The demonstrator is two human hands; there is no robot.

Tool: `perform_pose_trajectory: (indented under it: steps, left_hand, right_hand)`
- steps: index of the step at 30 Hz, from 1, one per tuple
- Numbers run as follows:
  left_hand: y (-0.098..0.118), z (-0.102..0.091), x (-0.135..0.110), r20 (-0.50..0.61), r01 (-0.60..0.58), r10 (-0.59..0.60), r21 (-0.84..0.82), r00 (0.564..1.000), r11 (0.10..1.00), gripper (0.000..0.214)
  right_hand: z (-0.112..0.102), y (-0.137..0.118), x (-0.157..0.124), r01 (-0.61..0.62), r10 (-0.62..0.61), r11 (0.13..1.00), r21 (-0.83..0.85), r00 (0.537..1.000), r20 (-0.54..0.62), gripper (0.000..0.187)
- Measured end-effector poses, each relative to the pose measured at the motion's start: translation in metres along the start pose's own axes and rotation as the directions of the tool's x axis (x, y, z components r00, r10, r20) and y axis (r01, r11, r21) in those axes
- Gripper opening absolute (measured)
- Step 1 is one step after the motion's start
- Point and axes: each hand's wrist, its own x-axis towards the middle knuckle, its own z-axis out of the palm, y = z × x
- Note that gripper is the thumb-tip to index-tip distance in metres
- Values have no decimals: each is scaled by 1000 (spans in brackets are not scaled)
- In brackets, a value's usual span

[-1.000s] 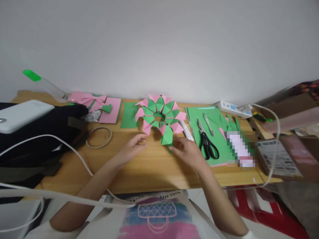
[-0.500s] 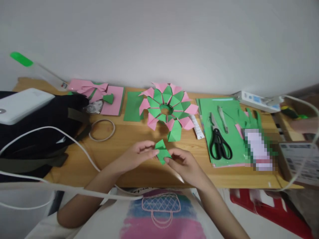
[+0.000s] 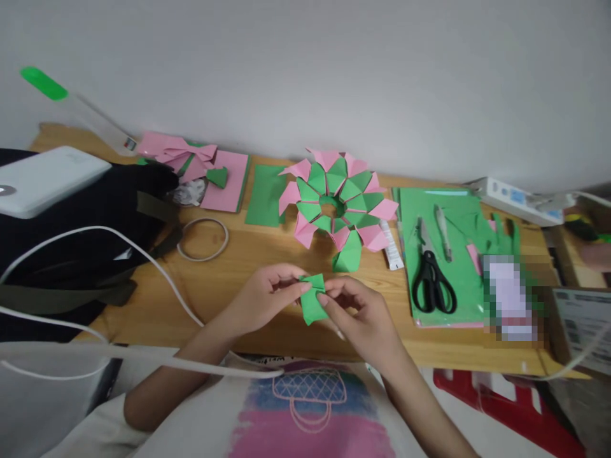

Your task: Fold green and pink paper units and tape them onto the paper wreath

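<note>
Your left hand point(image 3: 265, 299) and right hand point(image 3: 363, 315) pinch the folded green paper point(image 3: 312, 304), fingertips closed on it. The box label point(image 3: 580, 324) at right is illegible.

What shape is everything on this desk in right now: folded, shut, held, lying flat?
small folded green paper piece: folded, pinched between both hands
left hand: closed on the piece
right hand: closed on the piece
pink and green paper wreath: assembled, flat on the wooden table
black-handled scissors: shut, lying on the green paper sheets
</note>
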Motion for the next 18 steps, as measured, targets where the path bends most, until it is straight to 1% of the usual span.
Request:
perform_pose_trajectory:
  steps: [2, 4, 7, 9, 11, 12, 14, 16, 18]
  left_hand:
    - [4, 2, 0, -22, -23, 22, -47, 1000, 999, 16]
    - [8, 3, 1, -37, -31, 27, -107, 999, 994, 17]
    - [11, 6, 2, -46, -25, 18, -169, 999, 985, 19]
    - [13, 9, 2, -88, -32, 17, -171, 996, 985, 24]
    - [14, 12, 3, -152, -39, 17, -146, 988, 989, 34]
    - [14, 14, 3, -175, -44, 20, -130, 984, 991, 36]
    - [15, 16, 3, -189, -57, 35, -112, 981, 992, 31]
    - [14, 17, 3, -184, -75, 54, -111, 981, 991, 22]
    - [13, 17, 5, -166, -89, 71, -98, 983, 991, 16]
  right_hand:
    - [-1, -3, 2, 11, -11, 996, 87, 1000, 1, 10]
    - [-3, -6, 5, 17, -11, 986, 164, 999, -38, 10]
    - [-5, -9, 6, -14, 32, 960, 280, 998, -60, 14]
    - [-5, -10, 7, -37, 57, 939, 343, 997, -50, 16]
    - [-5, -9, 7, -38, 60, 926, 377, 997, -49, 15]
    - [-5, -9, 6, -30, 54, 925, 379, 997, -52, 14]
    - [-6, -8, 6, 5, 20, 938, 346, 997, -69, 12]
    - [-7, -7, 4, 73, -49, 967, 246, 994, -100, 8]
    - [-8, -6, 3, 149, -137, 984, 94, 983, -122, 6]
